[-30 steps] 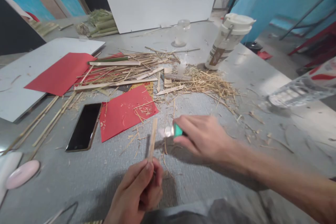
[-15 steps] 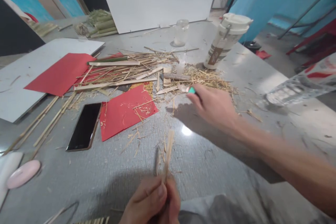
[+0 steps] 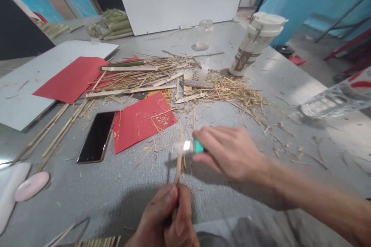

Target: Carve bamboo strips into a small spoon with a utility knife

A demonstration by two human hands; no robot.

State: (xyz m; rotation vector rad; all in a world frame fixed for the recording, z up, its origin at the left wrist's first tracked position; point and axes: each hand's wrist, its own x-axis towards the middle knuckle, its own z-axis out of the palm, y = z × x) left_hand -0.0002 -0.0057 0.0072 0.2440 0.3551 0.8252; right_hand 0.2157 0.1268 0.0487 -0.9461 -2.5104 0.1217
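Observation:
My left hand [image 3: 165, 216] is at the bottom middle, its thumb and fingers closed on the lower end of a thin straw-coloured strip [image 3: 179, 171], which points up and away from me. My right hand [image 3: 228, 150] is closed around a small green tool [image 3: 198, 146] with a pale, shiny tip. That tip is at the upper end of the strip; blur hides whether they touch, and the tool's exact kind cannot be made out. Short shavings are scattered on the grey table [image 3: 116, 185] around the strip.
A phone [image 3: 96, 137] and red paper [image 3: 142, 125] lie left of centre. Behind are piles of thin sticks [image 3: 171, 63] and loose straw [image 3: 240, 90]. A white-lidded tumbler [image 3: 256, 42], a glass jar [image 3: 204, 34] and a clear bottle [image 3: 327, 102] stand around. A pink oval object [image 3: 32, 186] is at left.
My right hand has come down toward me with the green tool, from beside the straw pile to the strip's upper end. My left hand keeps its hold, and the view has shifted slightly.

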